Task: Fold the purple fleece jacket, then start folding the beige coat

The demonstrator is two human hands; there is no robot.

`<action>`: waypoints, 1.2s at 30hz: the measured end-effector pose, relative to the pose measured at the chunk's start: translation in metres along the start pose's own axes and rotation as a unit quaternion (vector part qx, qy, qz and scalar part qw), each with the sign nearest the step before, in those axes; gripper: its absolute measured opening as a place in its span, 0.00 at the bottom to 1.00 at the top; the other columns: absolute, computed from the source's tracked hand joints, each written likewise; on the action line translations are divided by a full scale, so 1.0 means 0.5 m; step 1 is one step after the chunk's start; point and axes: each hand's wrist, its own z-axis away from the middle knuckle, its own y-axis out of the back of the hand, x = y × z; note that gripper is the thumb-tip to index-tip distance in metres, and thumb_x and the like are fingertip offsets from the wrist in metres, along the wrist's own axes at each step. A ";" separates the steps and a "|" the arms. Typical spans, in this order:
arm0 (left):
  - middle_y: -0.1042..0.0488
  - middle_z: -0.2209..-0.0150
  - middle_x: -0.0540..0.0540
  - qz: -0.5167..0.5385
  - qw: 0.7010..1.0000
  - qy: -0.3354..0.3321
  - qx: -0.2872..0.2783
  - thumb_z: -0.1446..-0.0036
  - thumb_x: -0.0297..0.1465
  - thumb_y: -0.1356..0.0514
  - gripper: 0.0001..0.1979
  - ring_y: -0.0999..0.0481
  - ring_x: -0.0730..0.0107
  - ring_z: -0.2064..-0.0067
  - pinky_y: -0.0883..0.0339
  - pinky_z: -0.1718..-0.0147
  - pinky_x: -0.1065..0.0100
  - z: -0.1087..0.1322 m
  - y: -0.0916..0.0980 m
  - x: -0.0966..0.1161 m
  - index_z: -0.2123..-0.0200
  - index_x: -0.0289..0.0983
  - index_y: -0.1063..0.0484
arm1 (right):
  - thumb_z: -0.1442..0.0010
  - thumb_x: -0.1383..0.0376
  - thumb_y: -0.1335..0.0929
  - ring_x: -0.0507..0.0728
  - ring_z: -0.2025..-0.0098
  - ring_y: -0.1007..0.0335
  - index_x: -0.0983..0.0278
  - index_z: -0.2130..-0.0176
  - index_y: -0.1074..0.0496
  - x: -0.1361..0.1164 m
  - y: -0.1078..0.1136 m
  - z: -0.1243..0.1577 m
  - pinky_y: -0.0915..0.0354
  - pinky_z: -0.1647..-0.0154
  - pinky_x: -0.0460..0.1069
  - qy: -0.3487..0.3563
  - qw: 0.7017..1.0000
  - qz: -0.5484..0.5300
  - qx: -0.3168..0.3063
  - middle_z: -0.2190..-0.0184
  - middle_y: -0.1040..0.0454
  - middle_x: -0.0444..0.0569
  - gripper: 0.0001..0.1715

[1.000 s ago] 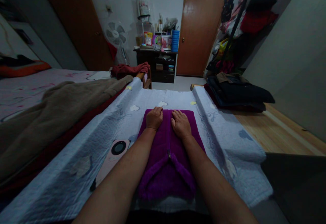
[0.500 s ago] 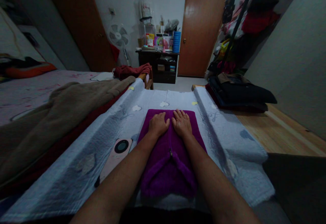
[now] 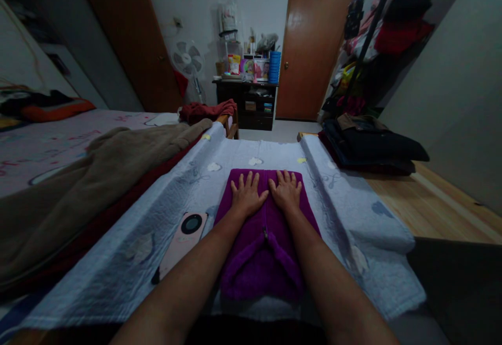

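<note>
A purple fleece garment with a zip (image 3: 262,251) lies folded on a pale blue quilt (image 3: 164,198) spread in front of me. My left hand (image 3: 246,195) rests flat on the garment's far half, fingers spread. My right hand (image 3: 287,192) lies flat beside it, fingers spread too, thumbs almost touching at the zip line. Neither hand holds anything.
A pink phone (image 3: 181,238) lies on the quilt left of the garment. A brown blanket (image 3: 98,167) covers the bed at left. Folded dark clothes (image 3: 368,146) are stacked at right on a wooden floor (image 3: 431,209). A dark cabinet (image 3: 251,102), a fan (image 3: 189,60) and a door (image 3: 314,42) stand at the far wall.
Both hands opened from loosely curled to flat with spread fingers and drew closer together on the garment. The view shifted slightly.
</note>
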 end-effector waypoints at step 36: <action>0.56 0.29 0.41 -0.038 0.999 0.003 -0.012 0.40 0.54 0.53 0.40 0.56 0.39 0.31 0.59 0.39 0.35 0.003 0.004 0.003 0.30 0.43 0.56 | 0.39 0.37 0.46 0.72 0.29 0.70 0.59 0.29 0.61 0.051 0.024 0.087 0.59 0.36 0.69 0.022 0.993 0.073 -0.095 0.28 0.65 0.53 0.50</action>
